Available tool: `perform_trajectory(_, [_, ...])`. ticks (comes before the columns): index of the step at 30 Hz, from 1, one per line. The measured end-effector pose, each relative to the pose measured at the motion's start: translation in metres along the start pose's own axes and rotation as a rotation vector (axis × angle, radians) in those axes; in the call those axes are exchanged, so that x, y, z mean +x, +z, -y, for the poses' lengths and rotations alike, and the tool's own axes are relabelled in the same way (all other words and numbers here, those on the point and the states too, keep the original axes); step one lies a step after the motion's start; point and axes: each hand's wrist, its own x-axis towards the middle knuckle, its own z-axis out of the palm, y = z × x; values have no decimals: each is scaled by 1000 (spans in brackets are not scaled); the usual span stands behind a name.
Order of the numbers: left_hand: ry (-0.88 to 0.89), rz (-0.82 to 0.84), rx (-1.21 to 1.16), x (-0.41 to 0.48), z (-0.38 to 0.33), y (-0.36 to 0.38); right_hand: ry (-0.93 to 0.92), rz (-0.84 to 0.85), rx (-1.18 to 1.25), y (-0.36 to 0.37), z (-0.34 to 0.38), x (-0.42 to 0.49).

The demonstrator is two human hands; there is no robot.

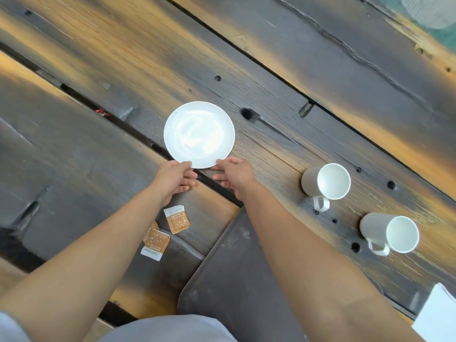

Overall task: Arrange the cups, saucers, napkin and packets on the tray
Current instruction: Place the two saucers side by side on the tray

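Note:
A white saucer (199, 134) lies on the dark wooden table. My left hand (174, 180) pinches its near rim, thumb on top and fingers curled under. My right hand (234, 175) holds the same rim just to the right. The dark tray (234, 272) lies near me, under my right forearm, with nothing on the part that shows. Two white cups (328, 182) (392, 233) stand on the table to the right, handles toward me. Orange-and-white packets (176, 218) (155, 244) lie left of the tray. A white napkin (438, 317) shows at the lower right corner.
The table is made of rough dark planks with deep gaps and knot holes. A red scrap (102, 112) sits in one gap at the left. A pale round object (431, 11) is at the far top right, beyond the table edge.

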Motion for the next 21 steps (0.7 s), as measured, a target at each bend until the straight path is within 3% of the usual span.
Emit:
perform_trajectory(11, [-152, 262, -60, -44, 18, -2, -31, -90, 30, -19, -25, -54])
perform_trajectory(21, [-182, 341, 36, -98, 73, 4, -30, -168, 90, -44, -95, -119])
